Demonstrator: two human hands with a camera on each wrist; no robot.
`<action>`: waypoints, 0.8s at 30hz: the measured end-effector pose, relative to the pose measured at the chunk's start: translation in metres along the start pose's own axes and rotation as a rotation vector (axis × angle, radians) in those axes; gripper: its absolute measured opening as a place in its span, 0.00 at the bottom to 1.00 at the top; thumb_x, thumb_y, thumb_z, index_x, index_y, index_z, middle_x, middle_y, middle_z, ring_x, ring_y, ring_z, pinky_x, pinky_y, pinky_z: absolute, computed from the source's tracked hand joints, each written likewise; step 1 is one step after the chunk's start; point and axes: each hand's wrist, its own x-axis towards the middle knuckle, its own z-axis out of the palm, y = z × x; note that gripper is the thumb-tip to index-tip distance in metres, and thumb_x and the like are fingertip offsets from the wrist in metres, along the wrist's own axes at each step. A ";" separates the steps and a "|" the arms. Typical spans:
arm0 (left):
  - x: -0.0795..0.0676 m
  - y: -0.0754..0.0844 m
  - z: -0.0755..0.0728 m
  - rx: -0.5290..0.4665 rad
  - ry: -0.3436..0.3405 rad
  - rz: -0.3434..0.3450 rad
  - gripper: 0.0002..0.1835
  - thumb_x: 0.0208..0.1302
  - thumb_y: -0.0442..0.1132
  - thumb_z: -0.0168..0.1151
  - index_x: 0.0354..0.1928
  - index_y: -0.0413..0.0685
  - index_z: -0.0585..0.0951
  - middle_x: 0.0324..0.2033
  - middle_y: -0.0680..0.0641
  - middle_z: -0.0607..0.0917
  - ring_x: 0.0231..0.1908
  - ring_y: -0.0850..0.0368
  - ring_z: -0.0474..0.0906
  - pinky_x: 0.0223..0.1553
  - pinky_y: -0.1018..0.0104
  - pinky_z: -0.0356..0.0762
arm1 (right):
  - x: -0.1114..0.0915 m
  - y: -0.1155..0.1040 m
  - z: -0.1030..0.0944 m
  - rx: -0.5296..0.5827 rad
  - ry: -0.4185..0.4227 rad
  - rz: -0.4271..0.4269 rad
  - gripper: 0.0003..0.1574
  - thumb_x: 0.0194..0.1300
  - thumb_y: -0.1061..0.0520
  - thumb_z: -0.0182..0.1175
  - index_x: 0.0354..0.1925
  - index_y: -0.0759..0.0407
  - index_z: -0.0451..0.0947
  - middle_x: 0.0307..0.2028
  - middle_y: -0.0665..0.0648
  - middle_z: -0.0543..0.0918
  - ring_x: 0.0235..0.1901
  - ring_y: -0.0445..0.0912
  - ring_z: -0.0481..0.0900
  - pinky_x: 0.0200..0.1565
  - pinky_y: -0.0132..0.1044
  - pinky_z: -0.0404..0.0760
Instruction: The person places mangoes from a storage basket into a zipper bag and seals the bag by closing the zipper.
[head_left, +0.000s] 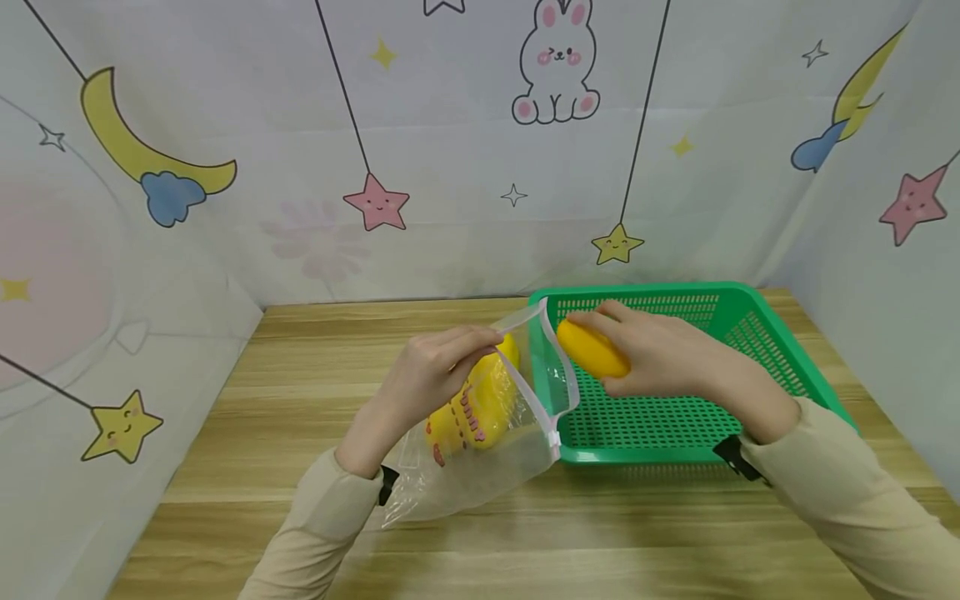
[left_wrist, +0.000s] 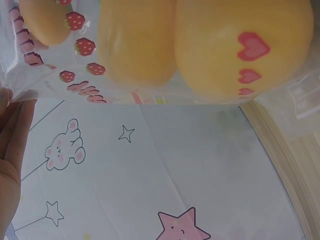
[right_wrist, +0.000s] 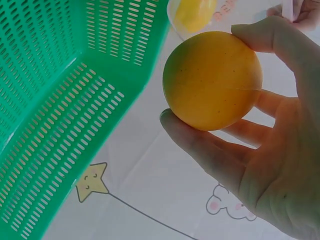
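Note:
My left hand (head_left: 435, 367) pinches the upper rim of a clear slider zip bag (head_left: 480, 475) printed with strawberries and hearts. Its mouth stands open toward the right. Inside lie large yellow fruits (left_wrist: 240, 45), seen through the plastic; their exact kind is unclear. My right hand (head_left: 660, 350) grips a yellow-orange mango (head_left: 592, 347) just outside the bag's mouth, above the left part of a green basket (head_left: 637, 456). In the right wrist view, thumb and fingers curl round the mango (right_wrist: 212, 80), which has a greenish side and dark specks.
The green slotted basket stands on the right of the wooden table (head_left: 300, 417), its left wall close beside the bag. White cloth walls (head_left: 450, 125) with printed stars, moons and a rabbit enclose the back and both sides.

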 end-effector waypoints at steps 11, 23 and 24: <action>-0.001 0.000 0.000 0.008 0.008 0.015 0.12 0.55 0.31 0.68 0.43 0.42 0.85 0.38 0.47 0.89 0.40 0.55 0.87 0.41 0.66 0.85 | 0.003 -0.008 0.004 0.033 0.062 -0.050 0.47 0.52 0.49 0.65 0.70 0.45 0.61 0.57 0.54 0.72 0.34 0.44 0.73 0.30 0.31 0.73; -0.001 0.001 0.000 0.010 -0.008 0.017 0.12 0.56 0.29 0.67 0.44 0.42 0.85 0.39 0.47 0.89 0.40 0.55 0.87 0.41 0.68 0.85 | 0.015 -0.022 0.015 0.049 0.078 -0.112 0.46 0.54 0.48 0.65 0.70 0.50 0.62 0.57 0.57 0.74 0.34 0.44 0.73 0.33 0.32 0.74; -0.001 0.002 0.000 0.009 -0.010 0.017 0.12 0.56 0.29 0.67 0.44 0.42 0.85 0.39 0.47 0.89 0.40 0.55 0.87 0.41 0.68 0.85 | 0.016 -0.022 0.016 0.049 0.081 -0.113 0.46 0.54 0.47 0.65 0.69 0.51 0.63 0.57 0.57 0.74 0.34 0.44 0.73 0.33 0.32 0.75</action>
